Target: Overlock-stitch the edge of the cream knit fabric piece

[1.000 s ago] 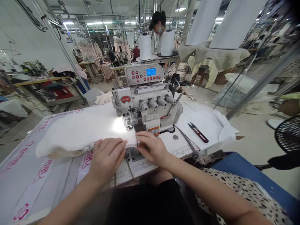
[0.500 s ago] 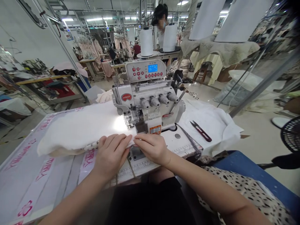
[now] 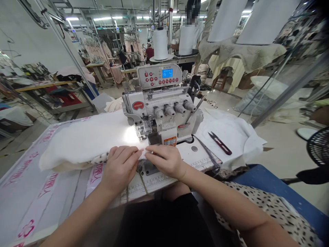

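A white cloth (image 3: 82, 140) with a spotted underside lies left of the sewing machine (image 3: 164, 109), its right end under the lit presser foot. My left hand (image 3: 120, 168) is closed on the cloth's front edge, just in front of the foot. Close beside it, my right hand (image 3: 167, 159) pinches the corner of the same cloth between thumb and fingers. The fingertips of both hands nearly meet. The part of the cloth beneath the fingers is hidden.
Dark red thread snips (image 3: 220, 143) lie on white fabric right of the machine. Spotted fabric (image 3: 269, 209) hangs over a blue surface (image 3: 288, 192) at lower right. Thread cones (image 3: 160, 44) stand behind the machine. A person (image 3: 192, 20) is behind them, and a black fan (image 3: 318, 147) is at far right.
Both hands have shifted very slightly left, still holding the cloth. The person behind the cones has moved right and is now partly hidden.
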The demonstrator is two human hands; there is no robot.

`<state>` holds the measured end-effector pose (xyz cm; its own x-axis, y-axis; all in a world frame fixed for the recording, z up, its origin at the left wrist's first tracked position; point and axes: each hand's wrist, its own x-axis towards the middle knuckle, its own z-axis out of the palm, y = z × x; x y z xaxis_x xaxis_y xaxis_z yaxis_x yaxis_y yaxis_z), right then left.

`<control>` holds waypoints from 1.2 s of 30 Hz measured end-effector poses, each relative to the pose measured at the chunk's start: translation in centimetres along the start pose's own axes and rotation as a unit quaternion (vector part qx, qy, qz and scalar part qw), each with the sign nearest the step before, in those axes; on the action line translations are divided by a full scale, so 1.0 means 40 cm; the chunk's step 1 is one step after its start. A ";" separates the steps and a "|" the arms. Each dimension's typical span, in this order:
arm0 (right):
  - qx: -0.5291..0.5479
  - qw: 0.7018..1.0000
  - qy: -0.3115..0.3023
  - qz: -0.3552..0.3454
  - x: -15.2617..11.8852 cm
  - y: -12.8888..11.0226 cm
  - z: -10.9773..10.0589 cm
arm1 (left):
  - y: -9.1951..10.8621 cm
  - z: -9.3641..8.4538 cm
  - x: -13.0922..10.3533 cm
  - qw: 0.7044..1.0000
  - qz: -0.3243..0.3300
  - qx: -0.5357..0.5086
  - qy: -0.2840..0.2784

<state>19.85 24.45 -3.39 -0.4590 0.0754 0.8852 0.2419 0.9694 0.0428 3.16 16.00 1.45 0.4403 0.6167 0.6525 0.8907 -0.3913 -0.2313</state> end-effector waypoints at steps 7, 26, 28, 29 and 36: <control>0.040 0.999 0.022 -0.003 0.015 -0.019 -0.018 | -0.022 -0.014 -0.020 1.000 0.011 -0.016 -0.017; 0.066 0.997 0.032 0.027 0.008 -0.024 -0.008 | -0.030 -0.014 -0.040 0.998 0.001 -0.066 -0.010; 0.073 0.997 0.021 0.019 0.005 -0.024 -0.008 | -0.031 -0.016 -0.041 0.998 0.012 -0.063 -0.010; 0.077 0.997 0.013 0.021 0.004 -0.025 -0.010 | -0.031 -0.017 -0.042 0.998 0.017 -0.060 -0.009; 0.087 0.995 -0.020 0.043 0.006 -0.022 -0.016 | -0.041 -0.022 -0.046 0.998 0.038 -0.054 -0.022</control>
<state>20.05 23.47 -2.91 -0.4782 0.1648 0.8626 0.1306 0.9847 -0.1158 0.79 14.91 1.26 0.5136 0.6108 0.6026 0.8379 -0.5085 -0.1986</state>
